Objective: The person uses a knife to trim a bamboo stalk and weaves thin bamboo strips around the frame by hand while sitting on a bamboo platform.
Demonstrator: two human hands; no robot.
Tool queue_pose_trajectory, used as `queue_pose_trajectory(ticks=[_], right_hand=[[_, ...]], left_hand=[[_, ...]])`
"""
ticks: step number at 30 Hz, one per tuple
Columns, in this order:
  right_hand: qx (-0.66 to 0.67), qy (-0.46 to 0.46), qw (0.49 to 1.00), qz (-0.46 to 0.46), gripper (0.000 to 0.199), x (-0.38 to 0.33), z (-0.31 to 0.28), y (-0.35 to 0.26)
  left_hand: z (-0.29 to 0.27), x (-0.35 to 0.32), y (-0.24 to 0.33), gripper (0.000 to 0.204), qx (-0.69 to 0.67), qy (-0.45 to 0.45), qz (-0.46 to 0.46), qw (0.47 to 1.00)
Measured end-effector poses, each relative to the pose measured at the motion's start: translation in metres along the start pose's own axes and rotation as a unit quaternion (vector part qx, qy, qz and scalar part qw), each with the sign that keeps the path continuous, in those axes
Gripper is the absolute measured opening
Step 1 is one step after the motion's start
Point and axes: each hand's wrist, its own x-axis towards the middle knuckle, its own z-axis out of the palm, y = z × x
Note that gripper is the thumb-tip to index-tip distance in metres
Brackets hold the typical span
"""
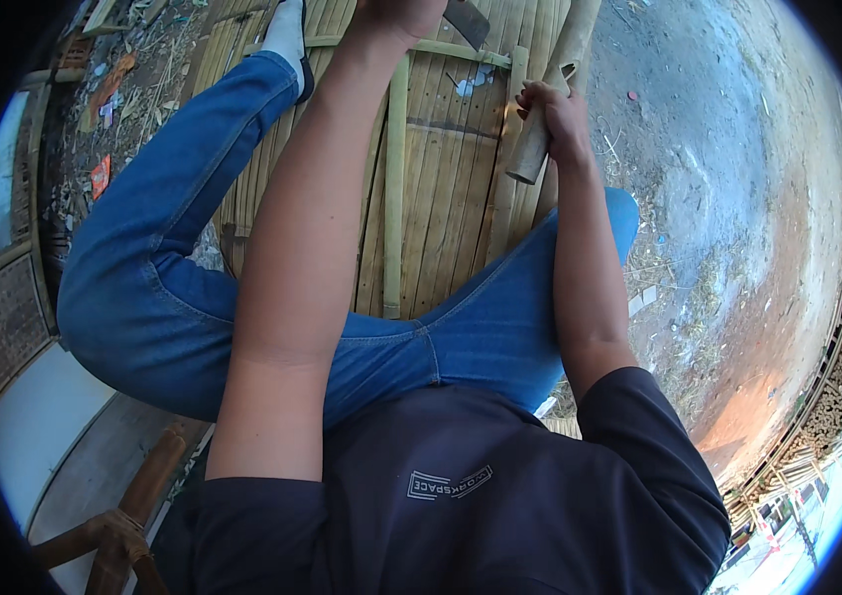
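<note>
My right hand [557, 117] is wrapped round a bamboo pole [540, 147], which slants up past the top edge of the view. A small notch shows in the pole just above the hand, and its cut end faces toward me. At the top edge, my left hand [403, 14] is closed and partly cut off by the picture. A dark, broad blade [468, 24] of a knife juts out to the right of that hand; its handle is out of sight. The blade and the pole are apart.
I sit on a bamboo slat platform [438, 188]. A narrow bamboo strip [396, 198] lies lengthwise between my legs, and another strip [502, 164] lies under the pole. Bare ground [709, 198] stretches to the right, with stacked bamboo [838, 397] beyond. Litter is scattered at left.
</note>
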Motion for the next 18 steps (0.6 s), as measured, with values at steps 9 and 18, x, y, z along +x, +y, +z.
queue_pose_trajectory(ticks=[9,18], right_hand=[[-0.370,0.074,0.865,-0.329,0.049,-0.118,-0.015,-0.188],[-0.589,0.099,0.702,-0.389,0.057,-0.145,-0.038,-0.276]], left_hand=[[0.031,0.020,0.020,0.021,0.164,0.018,-0.046,0.985],[0.048,0.035,0.007,0.033,0.211,-0.016,0.038,0.977]])
